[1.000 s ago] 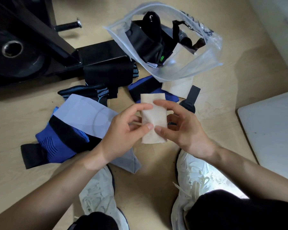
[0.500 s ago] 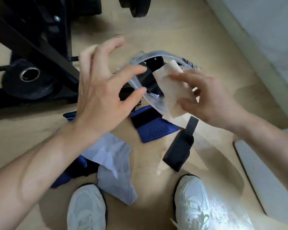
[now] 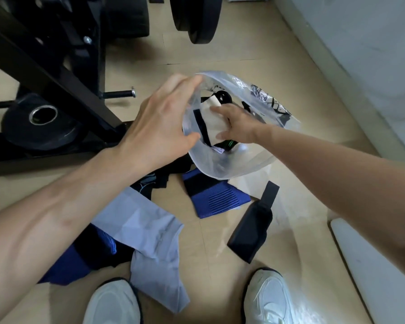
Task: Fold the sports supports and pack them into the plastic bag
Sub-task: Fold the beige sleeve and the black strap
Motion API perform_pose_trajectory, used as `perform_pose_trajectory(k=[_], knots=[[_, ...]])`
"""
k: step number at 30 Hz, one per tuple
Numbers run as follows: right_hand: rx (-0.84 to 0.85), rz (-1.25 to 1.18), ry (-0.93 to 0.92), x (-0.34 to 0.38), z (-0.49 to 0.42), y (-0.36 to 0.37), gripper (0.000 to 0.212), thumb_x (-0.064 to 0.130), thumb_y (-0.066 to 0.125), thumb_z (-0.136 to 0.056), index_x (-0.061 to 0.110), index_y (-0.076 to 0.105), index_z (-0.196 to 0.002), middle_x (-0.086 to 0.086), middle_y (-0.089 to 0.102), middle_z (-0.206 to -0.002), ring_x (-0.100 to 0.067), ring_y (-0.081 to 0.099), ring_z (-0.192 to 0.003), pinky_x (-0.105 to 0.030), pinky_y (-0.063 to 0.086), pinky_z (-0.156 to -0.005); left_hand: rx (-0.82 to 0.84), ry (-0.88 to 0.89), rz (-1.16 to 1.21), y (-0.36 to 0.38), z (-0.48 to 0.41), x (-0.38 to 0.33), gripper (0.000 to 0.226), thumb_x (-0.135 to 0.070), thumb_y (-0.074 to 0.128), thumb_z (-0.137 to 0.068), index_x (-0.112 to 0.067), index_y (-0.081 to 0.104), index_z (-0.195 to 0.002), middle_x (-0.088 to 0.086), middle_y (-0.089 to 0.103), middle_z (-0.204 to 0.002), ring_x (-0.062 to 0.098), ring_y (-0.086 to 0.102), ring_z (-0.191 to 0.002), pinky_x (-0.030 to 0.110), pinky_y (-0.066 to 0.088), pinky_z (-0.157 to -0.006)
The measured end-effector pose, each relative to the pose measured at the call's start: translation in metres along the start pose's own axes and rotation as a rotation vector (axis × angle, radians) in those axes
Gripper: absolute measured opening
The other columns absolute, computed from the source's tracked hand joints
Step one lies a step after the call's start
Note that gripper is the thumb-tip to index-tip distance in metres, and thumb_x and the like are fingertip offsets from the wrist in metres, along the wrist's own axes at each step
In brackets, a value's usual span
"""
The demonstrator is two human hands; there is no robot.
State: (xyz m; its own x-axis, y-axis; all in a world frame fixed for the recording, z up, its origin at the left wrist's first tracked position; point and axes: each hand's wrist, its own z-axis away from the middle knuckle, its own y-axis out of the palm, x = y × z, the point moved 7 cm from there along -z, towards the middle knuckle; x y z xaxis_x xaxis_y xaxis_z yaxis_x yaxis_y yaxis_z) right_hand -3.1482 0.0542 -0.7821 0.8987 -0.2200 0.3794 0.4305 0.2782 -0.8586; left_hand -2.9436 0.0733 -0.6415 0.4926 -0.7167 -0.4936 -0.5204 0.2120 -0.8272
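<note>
Both busy: left hand (image 3: 157, 127) holds plastic bag (image 3: 243, 160), right hand (image 3: 239, 125) holds beige support (image 3: 213, 126).

We see a clear plastic bag (image 3: 232, 164) printed black, a beige fabric support (image 3: 215, 126), a ribbed blue knit support (image 3: 216, 200) banded black, a pale grey sleeve (image 3: 145, 226)

Pale wooden floor (image 3: 208, 253), clear plastic bag (image 3: 232, 164), blue support (image 3: 213, 197), black wrap (image 3: 250, 230), grey sleeve (image 3: 145, 225), possibly beige cloth (image 3: 246, 185) beneath bag, weight plate (image 3: 17, 129)
</note>
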Motion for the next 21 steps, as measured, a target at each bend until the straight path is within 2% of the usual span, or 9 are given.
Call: perform_pose_trajectory(k=[1, 3, 6, 9, 12, 16, 19, 21], knots=[[0.07, 0.149, 0.008, -0.003, -0.003, 0.009, 0.084, 0.046, 0.07, -0.086, 0.04, 0.023, -0.155, 0.002, 0.009, -0.165, -0.033, 0.021, -0.148, -0.043, 0.024, -0.117, 0.0, 0.004, 0.008, 0.0, 0.0, 0.0, 0.086, -0.011, 0.082, -0.074, -0.018, 0.041, -0.15, -0.001, 0.049, -0.134, 0.019, 0.056, -0.11, 0.029, 0.043, -0.088], [0.175, 0.455, 0.074, -0.013, -0.004, 0.023, 0.083, 0.073, 0.05, -0.085, 0.049, 0.011, -0.155, 0.006, -0.016, -0.165, -0.041, 0.005, -0.15, -0.06, 0.019, -0.117, 0.0, 0.013, 0.024, 0.001, 0.001, 0.0, 0.09, -0.011, 0.082, -0.074, -0.019, 0.038, -0.152, -0.002, 0.048, -0.135, 0.016, 0.055, -0.11, 0.026, 0.041, -0.087], [0.203, 0.637, 0.072, -0.015, -0.002, 0.033, 0.089, 0.087, 0.029, -0.081, 0.048, -0.002, -0.155, 0.004, -0.027, -0.163, -0.043, -0.002, -0.151, -0.06, 0.019, -0.117, -0.008, 0.04, 0.035, 0.003, 0.003, 0.002, 0.091, -0.014, 0.083, -0.074, -0.019, 0.038, -0.153, -0.002, 0.049, -0.136, 0.016, 0.056, -0.111, 0.029, 0.046, -0.088], [0.215, 0.639, 0.071, -0.015, 0.001, 0.031, 0.091, 0.088, 0.029, -0.08, 0.048, -0.006, -0.154, 0.0, -0.025, -0.164, -0.043, -0.004, -0.151, -0.058, 0.016, -0.117, -0.018, 0.06, 0.035, 0.003, 0.003, 0.003, 0.092, -0.016, 0.084, -0.073, -0.019, 0.039, -0.153, -0.002, 0.049, -0.135, 0.014, 0.056, -0.11, 0.03, 0.048, -0.088], [0.19, 0.607, 0.05, -0.009, 0.006, 0.025, 0.089, 0.087, 0.029, -0.08, 0.049, -0.002, -0.154, 0.002, -0.023, -0.164, -0.044, 0.001, -0.15, -0.057, 0.023, -0.114, -0.026, 0.079, 0.051, 0.004, 0.004, 0.003, 0.094, -0.019, 0.084, -0.071, -0.019, 0.039, -0.153, -0.002, 0.051, -0.134, 0.013, 0.055, -0.11, 0.027, 0.048, -0.087], [0.097, 0.512, -0.06, 0.013, 0.028, 0.015, 0.078, 0.079, 0.032, -0.087, 0.046, 0.013, -0.155, 0.003, -0.013, -0.166, -0.041, 0.016, -0.145, -0.054, 0.03, -0.112, -0.014, 0.116, 0.073, 0.006, 0.011, 0.002, 0.094, -0.025, 0.085, -0.073, -0.021, 0.039, -0.154, -0.003, 0.048, -0.137, 0.008, 0.054, -0.112, 0.012, 0.049, -0.085], [-0.002, 0.385, -0.169, 0.033, 0.055, 0.006, 0.072, 0.07, 0.037, -0.092, 0.038, 0.026, -0.154, 0.0, 0.005, -0.166, -0.035, 0.026, -0.139, -0.053, 0.036, -0.109, -0.024, 0.13, 0.073, 0.007, 0.018, -0.001, 0.09, -0.032, 0.084, -0.074, -0.021, 0.041, -0.153, -0.003, 0.048, -0.138, 0.009, 0.055, -0.113, 0.026, 0.053, -0.089], [-0.078, 0.325, -0.236, 0.045, 0.074, 0.0, 0.071, 0.069, 0.039, -0.091, 0.032, 0.035, -0.152, -0.003, 0.02, -0.164, -0.034, 0.033, -0.135, -0.053, 0.041, -0.105, -0.027, 0.133, 0.073, 0.007, 0.023, -0.003, 0.088, -0.037, 0.08, -0.075, -0.02, 0.042, -0.153, -0.003, 0.047, -0.14, 0.008, 0.053, -0.118, 0.028, 0.052, -0.094]])
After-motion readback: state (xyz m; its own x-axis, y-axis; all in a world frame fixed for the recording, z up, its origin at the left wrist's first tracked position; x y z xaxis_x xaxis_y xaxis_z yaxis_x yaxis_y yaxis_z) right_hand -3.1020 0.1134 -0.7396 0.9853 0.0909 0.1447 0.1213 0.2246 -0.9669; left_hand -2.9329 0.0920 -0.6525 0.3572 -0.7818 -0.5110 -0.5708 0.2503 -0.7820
